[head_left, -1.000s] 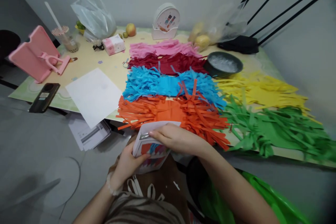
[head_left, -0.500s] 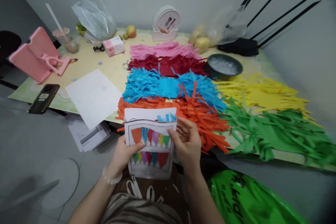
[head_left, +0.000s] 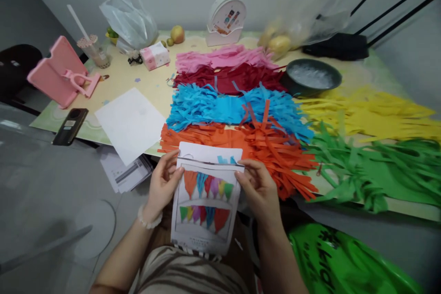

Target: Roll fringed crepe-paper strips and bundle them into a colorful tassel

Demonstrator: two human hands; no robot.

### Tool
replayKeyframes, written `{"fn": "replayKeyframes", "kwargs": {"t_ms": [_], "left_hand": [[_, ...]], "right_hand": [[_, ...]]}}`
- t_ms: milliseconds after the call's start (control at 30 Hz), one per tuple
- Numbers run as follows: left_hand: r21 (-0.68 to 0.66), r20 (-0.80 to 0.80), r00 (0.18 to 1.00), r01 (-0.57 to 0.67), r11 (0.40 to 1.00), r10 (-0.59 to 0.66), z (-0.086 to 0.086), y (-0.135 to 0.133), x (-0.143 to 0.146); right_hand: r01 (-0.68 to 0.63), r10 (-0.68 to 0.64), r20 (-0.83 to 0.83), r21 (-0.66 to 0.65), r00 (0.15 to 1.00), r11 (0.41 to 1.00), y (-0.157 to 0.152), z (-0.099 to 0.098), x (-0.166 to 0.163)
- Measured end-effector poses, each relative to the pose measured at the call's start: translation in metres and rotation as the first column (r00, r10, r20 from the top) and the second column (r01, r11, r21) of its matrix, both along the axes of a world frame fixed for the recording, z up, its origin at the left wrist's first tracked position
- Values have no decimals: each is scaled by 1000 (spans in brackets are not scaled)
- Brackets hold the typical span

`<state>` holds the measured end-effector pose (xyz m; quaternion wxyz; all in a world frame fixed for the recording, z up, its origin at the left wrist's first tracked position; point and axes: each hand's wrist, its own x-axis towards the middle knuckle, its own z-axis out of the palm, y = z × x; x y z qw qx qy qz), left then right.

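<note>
Between my two hands is a white printed sheet (head_left: pixel 206 197) with pictures of colourful tassel garlands; another white layer with a bit of blue print sticks up behind its top edge. My left hand (head_left: pixel 165 183) pinches the upper left edge, thumb in front. On the upper right edge my right hand (head_left: pixel 260 188) grips with thumb and fingers. Just beyond the sheet lies orange fringed tissue paper (head_left: pixel 220 137), and behind it are blue (head_left: pixel 229 106), dark red (head_left: pixel 237 78) and pink (head_left: pixel 223 57) fringed tissue papers.
Green (head_left: pixel 382 174) and yellow (head_left: pixel 372 112) fringes lie right, near a dark bowl (head_left: pixel 292 82). A blank white sheet (head_left: pixel 131 124), phone (head_left: pixel 70 126) and pink stand (head_left: pixel 57 71) are left. A green plastic bag (head_left: pixel 344 257) is below right.
My left hand has moved up from the middle of the printed sheet's left side to its upper corner. The view has shifted slightly, and the sheet sits a little lower.
</note>
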<state>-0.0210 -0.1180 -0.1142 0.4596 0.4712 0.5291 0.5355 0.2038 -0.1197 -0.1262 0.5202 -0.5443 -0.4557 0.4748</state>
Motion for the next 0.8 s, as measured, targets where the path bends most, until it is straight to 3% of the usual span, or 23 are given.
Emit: {"fn": "replayKeyframes", "kwargs": {"t_ms": [200, 500, 633, 800], "left_hand": [[-77, -156, 988, -2, 997, -10, 0, -3, -6], [-85, -202, 976, 67, 994, -83, 4, 0, -19], [-196, -142, 984, 75, 978, -105, 5, 6, -23], [-287, 48, 991, 135, 948, -126, 5, 15, -26]], "right_hand": [[-86, 85, -33, -17, 996, 996, -2, 0, 5], [-29, 30, 30, -29, 999, 999, -5, -10, 11], [-29, 30, 49, -20, 998, 999, -7, -15, 13], [-72, 72, -15, -25, 997, 997, -1, -16, 18]]}}
